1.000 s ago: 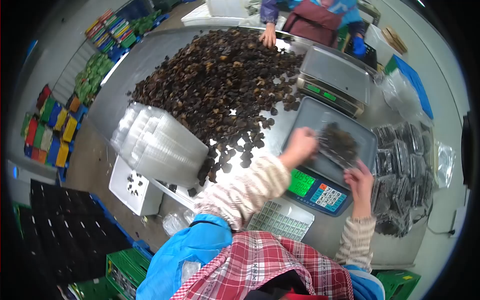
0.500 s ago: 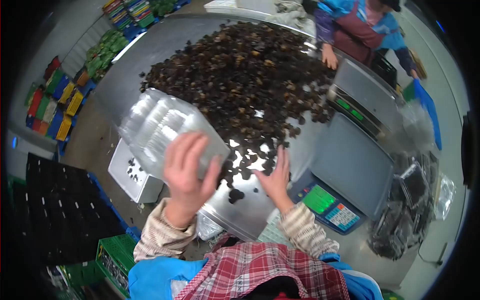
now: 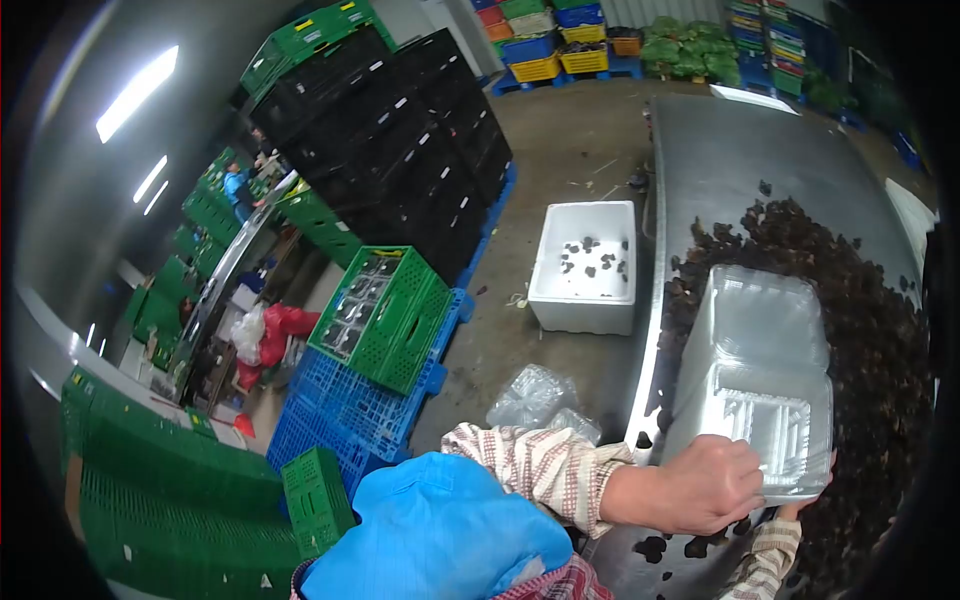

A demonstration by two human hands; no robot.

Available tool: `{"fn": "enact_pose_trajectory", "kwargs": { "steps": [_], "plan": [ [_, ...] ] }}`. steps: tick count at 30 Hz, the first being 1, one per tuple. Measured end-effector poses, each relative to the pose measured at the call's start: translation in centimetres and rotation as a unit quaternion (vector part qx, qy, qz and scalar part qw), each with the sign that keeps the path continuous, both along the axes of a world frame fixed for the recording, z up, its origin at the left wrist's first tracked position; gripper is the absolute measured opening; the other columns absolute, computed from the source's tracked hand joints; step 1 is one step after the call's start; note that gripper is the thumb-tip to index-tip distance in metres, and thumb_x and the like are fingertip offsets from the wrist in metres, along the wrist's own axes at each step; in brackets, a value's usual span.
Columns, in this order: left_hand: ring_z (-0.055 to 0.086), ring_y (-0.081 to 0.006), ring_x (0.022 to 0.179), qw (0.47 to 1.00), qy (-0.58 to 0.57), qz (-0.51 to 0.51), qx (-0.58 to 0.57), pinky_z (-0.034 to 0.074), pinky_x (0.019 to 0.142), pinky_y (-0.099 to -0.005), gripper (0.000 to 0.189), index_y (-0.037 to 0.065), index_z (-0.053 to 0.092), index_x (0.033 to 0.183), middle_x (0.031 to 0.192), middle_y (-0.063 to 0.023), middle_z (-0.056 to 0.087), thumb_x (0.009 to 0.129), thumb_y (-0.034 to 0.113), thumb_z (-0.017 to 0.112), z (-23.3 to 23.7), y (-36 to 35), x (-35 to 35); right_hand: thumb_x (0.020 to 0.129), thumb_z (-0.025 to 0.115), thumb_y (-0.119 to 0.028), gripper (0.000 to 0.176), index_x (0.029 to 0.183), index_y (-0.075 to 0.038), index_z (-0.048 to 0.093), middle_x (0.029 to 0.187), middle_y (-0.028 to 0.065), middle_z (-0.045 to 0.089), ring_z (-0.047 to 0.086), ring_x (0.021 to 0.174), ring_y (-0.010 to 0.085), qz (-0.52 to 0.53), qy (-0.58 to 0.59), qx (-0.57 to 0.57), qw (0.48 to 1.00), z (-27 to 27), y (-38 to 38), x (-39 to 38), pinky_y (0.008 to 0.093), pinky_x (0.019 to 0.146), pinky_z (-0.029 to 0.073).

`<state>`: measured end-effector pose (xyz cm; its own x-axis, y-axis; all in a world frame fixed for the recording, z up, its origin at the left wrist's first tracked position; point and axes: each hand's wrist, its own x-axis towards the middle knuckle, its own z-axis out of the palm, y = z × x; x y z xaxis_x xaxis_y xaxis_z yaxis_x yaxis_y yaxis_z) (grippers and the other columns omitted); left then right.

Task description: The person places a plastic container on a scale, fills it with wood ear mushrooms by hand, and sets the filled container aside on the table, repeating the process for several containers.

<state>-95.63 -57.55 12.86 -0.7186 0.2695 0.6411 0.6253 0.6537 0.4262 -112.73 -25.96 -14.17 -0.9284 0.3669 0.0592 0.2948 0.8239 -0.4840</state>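
Observation:
Two stacks of clear plastic punnets (image 3: 765, 375), nested inside one another, are on the metal table by a heap of dark, wrinkled wood ear mushrooms (image 3: 870, 400). My left hand (image 3: 705, 485) is closed, its fingers curled at the near edge of the closer stack. At that stack's near right corner is my right hand (image 3: 812, 492), mostly hidden behind the plastic, with its visible fingers against the side. A few loose mushroom pieces (image 3: 650, 548) lie on the metal below my left wrist.
Left of the metal table (image 3: 725, 140), a white foam box (image 3: 583, 300) with some dark pieces stands on the floor. Bagged plastic (image 3: 532, 395) lies nearby. Farther left are a green crate (image 3: 400, 325) on a blue pallet (image 3: 335, 405) and stacked black crates (image 3: 390, 150). A person (image 3: 238, 190) is far back.
My view has swung left, bringing the floor and crates into sight. My right hand has moved from the loose mushrooms to the punnets. My left hand has closed at their near edge.

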Motion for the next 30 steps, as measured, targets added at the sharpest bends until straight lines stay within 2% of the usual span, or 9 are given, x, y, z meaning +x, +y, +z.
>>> {"fn": "enact_pose_trajectory", "kwargs": {
  "steps": [7,9,11,14,17,19,21,23,30],
  "plan": [
    [0.054,-0.031,0.055,0.999,-0.032,0.002,0.012,0.042,0.048,-0.0418,0.021,0.002,0.053,0.069,0.063,-0.0125,0.053,0.081,0.018,0.06,-0.3,-0.6,-1.8,0.08,0.063,-0.027,0.057,0.133,-0.012,0.046,0.13,0.0112,0.05,0.055,0.108,0.0305,-0.026,-0.01,-0.135,0.99,3.6,-1.3,3.1,0.0379,0.086,0.044],
    [0.054,-0.0328,0.053,0.998,-0.014,0.044,0.033,0.042,0.048,-0.043,0.021,0.003,0.052,0.069,0.061,-0.0136,0.053,0.082,0.017,0.059,-0.2,-0.4,-3.4,0.074,0.068,-0.02,0.056,0.124,-0.002,0.053,0.123,0.0171,0.056,0.055,0.109,0.0335,0.045,-0.006,0.05,0.998,6.4,-2.9,4.8,0.0395,0.09,0.043],
    [0.054,-0.037,0.052,0.978,0.018,0.122,0.168,0.041,0.047,-0.044,0.022,0.003,0.049,0.069,0.062,-0.0164,0.055,0.085,0.016,0.056,0.7,-0.5,-5.1,0.068,0.067,-0.009,0.051,0.116,0.002,0.058,0.115,0.0202,0.06,0.057,0.106,0.034,0.041,0.044,0.021,0.998,5.2,-1.4,5.3,0.0371,0.091,0.044],
    [0.051,-0.0296,0.048,0.929,0.074,0.161,0.326,0.039,0.046,-0.04,0.027,0.002,0.045,0.069,0.061,-0.0158,0.054,0.091,0.016,0.054,4.3,-1.2,-6.1,0.069,0.067,-0.01,0.046,0.111,0.006,0.06,0.108,0.0208,0.064,0.061,0.099,0.0317,0.002,0.093,-0.045,0.995,4.3,1.4,5.3,0.0358,0.087,0.046],
    [0.045,-0.0181,0.048,0.88,0.021,0.103,0.463,0.037,0.047,-0.0354,0.025,0.002,0.049,0.075,0.06,-0.0121,0.05,0.093,0.018,0.054,6.9,-1.2,-5.2,0.073,0.066,-0.005,0.039,0.106,0.012,0.06,0.108,0.0173,0.064,0.061,0.093,0.023,0.024,0.133,-0.349,0.927,6.2,2.6,6.4,0.0338,0.085,0.047],
    [0.046,-0.0272,0.047,0.863,-0.016,0.056,0.503,0.036,0.049,-0.0389,0.029,0.002,0.048,0.077,0.053,-0.0139,0.044,0.092,0.025,0.056,7.2,0.3,-3.7,0.073,0.068,-0.003,0.042,0.112,0.009,0.059,0.109,0.0141,0.064,0.061,0.092,0.0208,0.005,0.243,-0.328,0.913,8.3,2.0,7.4,0.0327,0.086,0.048],
    [0.048,-0.0229,0.052,0.918,0.044,0.037,0.393,0.039,0.05,-0.0352,0.02,0.004,0.054,0.076,0.061,-0.0108,0.049,0.087,0.018,0.062,8.2,1.2,-0.6,0.076,0.065,-0.004,0.042,0.117,0.005,0.058,0.11,0.0133,0.063,0.06,0.095,0.0191,-0.052,0.15,-0.521,0.839,18.1,-1.8,12.3,0.0307,0.086,0.047],
    [0.05,-0.025,0.054,0.961,0.125,0.0,0.247,0.039,0.05,-0.0357,0.012,0.004,0.057,0.075,0.068,-0.01,0.051,0.079,0.009,0.067,6.5,3.4,0.3,0.074,0.066,-0.01,0.035,0.108,0.0,0.066,0.098,0.0096,0.066,0.061,0.087,0.0161,-0.052,0.202,-0.393,0.896,23.5,-0.4,16.1,0.0283,0.079,0.048],
    [0.047,-0.0205,0.053,0.944,0.217,-0.242,-0.047,0.037,0.049,-0.0322,0.018,0.009,0.047,0.067,0.059,-0.005,0.04,0.073,0.011,0.064,-1.4,14.2,4.4,0.068,0.07,-0.001,0.024,0.091,0.002,0.064,0.083,0.005,0.065,0.06,0.074,0.0121,-0.069,0.278,-0.413,0.865,34.7,9.5,30.7,0.0266,0.07,0.05]
  ]
}}
